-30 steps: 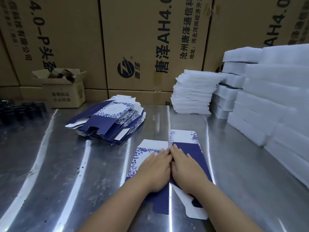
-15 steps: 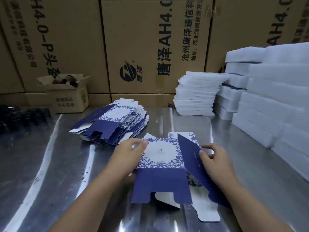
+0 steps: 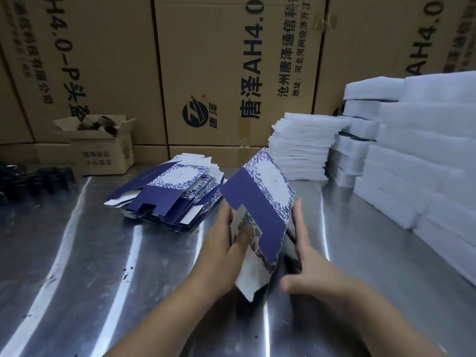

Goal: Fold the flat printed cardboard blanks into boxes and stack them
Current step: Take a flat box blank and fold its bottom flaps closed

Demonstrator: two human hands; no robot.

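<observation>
The left hand (image 3: 221, 243) pinches a half-raised blue-and-white floral blank (image 3: 260, 202), held tilted over the middle of the steel table (image 3: 90, 253). The right hand (image 3: 309, 266), fingers straight, lies against the blank's right edge. The pile of flat blanks (image 3: 172, 191) lies far left. The far cartons (image 3: 231, 73) read "唐泽AH4.0" and "沧州唐泽通信科".

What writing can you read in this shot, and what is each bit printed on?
"唐泽AH4.0", sideways, cut off: middle carton.
"沧州唐泽通信科", cut off: same carton.
"地址:河北河间经济开", cut off: same carton.
"唐泽" by the round logo: same carton.
"4.0-P头盔", "科技有限公司": left carton.
"AH4", partly cut off: right carton.
Too blurred to read: two lines on the small open box.
Pattern only, no readable text: printed blank in the left hand.
</observation>
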